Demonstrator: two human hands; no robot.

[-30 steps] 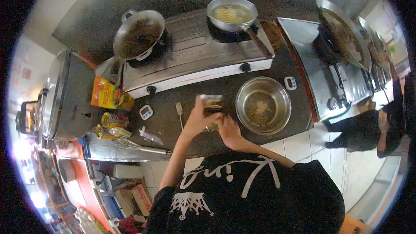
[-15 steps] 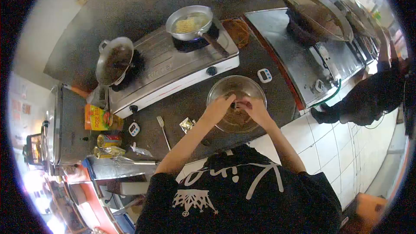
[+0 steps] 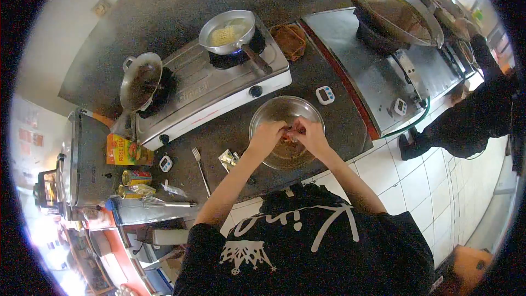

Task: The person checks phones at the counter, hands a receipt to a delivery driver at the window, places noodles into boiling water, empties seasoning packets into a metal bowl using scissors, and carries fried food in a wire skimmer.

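Note:
Both hands meet over a round metal bowl (image 3: 268,111) on the dark counter. My left hand (image 3: 270,136) has its fingers pinched together above the bowl's middle. Facing it, my right hand (image 3: 310,136) is closed too, its fingertips close to the left ones. A small reddish and pale thing shows between them, possibly a packet, too small to name. Brownish contents lie in the bowl, partly hidden by the hands. Beside my left forearm are an opened shiny foil wrapper (image 3: 228,159) and a fork (image 3: 200,169).
A gas stove (image 3: 189,104) carries a pan (image 3: 246,32) with noodles over a lit flame and a wok (image 3: 137,90). A timer (image 3: 325,95) stands beyond the bowl. Leftward are a yellow packet (image 3: 123,151), cans (image 3: 137,177) and a whisk (image 3: 170,203). Another person (image 3: 460,123) stands rightward near a large wok (image 3: 392,13).
The view has shifted slightly, so the bowl and stove sit further left. My hands stay over the bowl with fingertips together, and the reddish thing shows more clearly. The other person's arm has moved.

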